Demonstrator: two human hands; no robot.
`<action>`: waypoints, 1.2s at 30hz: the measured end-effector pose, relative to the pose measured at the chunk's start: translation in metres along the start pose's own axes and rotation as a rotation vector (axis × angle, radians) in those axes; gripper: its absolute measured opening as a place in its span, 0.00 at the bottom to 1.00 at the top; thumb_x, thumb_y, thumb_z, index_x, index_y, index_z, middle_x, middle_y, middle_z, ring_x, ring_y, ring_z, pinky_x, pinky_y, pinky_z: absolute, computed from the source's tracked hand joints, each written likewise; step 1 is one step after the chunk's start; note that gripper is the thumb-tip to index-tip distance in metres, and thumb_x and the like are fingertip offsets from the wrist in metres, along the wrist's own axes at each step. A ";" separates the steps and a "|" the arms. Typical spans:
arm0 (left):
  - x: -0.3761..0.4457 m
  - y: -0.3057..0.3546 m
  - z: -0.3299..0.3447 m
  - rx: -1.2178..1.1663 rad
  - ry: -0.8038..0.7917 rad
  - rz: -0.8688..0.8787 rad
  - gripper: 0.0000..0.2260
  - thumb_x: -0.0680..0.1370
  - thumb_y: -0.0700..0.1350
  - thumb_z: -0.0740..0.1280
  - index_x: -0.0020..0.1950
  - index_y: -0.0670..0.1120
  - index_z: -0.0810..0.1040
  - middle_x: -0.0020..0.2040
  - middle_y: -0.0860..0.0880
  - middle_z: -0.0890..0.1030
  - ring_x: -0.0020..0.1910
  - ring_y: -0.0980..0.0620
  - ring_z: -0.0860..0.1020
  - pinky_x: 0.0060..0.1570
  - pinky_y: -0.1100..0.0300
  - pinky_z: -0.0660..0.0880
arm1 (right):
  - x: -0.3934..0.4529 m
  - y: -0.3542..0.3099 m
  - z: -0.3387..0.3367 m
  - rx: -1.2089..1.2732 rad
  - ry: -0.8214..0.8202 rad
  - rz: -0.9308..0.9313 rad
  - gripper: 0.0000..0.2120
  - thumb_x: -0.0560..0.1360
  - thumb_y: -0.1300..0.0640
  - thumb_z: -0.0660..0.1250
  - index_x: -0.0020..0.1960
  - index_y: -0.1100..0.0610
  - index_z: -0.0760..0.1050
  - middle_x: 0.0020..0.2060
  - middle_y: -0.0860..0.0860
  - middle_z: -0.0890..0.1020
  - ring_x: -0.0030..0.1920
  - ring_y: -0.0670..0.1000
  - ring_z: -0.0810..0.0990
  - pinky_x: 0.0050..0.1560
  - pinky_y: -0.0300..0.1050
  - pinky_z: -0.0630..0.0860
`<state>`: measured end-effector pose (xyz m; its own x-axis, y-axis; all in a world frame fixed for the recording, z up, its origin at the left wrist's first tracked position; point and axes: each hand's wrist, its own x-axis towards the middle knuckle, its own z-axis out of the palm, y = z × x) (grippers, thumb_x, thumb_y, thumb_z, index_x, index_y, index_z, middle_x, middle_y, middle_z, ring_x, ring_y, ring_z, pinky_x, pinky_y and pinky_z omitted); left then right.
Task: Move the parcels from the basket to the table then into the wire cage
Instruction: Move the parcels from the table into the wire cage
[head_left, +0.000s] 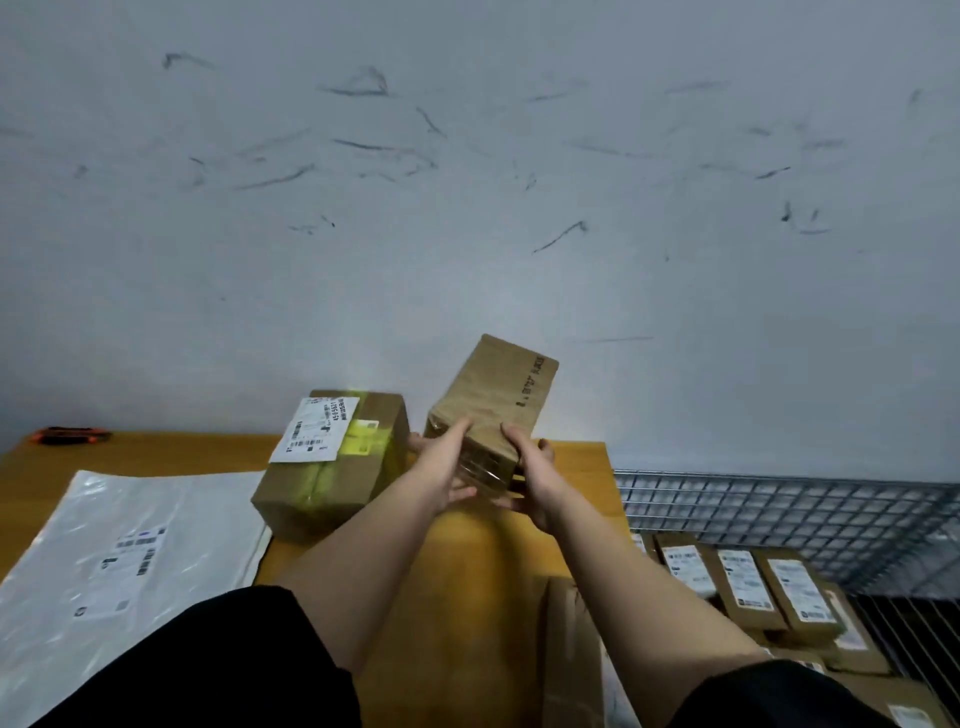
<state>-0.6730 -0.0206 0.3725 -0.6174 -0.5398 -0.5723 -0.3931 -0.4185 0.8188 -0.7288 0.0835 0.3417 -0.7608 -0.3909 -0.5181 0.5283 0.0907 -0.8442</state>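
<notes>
Left hand (445, 470) and right hand (530, 480) grip a tall brown cardboard parcel (493, 410), tilted above the orange worktop's (483, 571) far edge; a labelled brown box (332, 462) sits just left, the wire cage (810, 514) right.

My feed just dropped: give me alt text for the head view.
Both hands, left hand and right hand, grip a tilted brown box above the wooden table. A labelled box and grey mailer lie left; the wire cage, right, holds parcels.
</notes>
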 end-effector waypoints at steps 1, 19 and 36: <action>-0.012 0.000 0.001 -0.033 0.002 0.030 0.33 0.74 0.55 0.70 0.71 0.49 0.54 0.58 0.41 0.78 0.47 0.42 0.81 0.44 0.49 0.79 | -0.013 -0.002 -0.004 -0.003 -0.006 -0.021 0.41 0.73 0.39 0.67 0.75 0.50 0.48 0.59 0.57 0.76 0.56 0.58 0.80 0.45 0.52 0.81; -0.179 -0.053 0.016 0.248 -0.290 0.254 0.20 0.80 0.56 0.57 0.68 0.46 0.68 0.55 0.46 0.78 0.40 0.53 0.75 0.33 0.62 0.68 | -0.212 0.027 -0.170 0.048 0.271 -0.187 0.24 0.75 0.40 0.65 0.66 0.52 0.68 0.57 0.55 0.76 0.52 0.56 0.78 0.50 0.52 0.79; -0.261 -0.140 0.280 0.290 -0.440 0.226 0.18 0.81 0.53 0.58 0.65 0.44 0.69 0.41 0.49 0.76 0.34 0.54 0.75 0.21 0.67 0.69 | -0.258 0.000 -0.445 0.062 0.472 -0.240 0.30 0.77 0.40 0.63 0.71 0.56 0.65 0.57 0.56 0.77 0.47 0.51 0.78 0.36 0.43 0.74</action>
<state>-0.6475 0.3832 0.4204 -0.9089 -0.2116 -0.3593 -0.3511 -0.0766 0.9332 -0.7005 0.5919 0.4141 -0.9424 0.0622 -0.3287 0.3287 -0.0110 -0.9444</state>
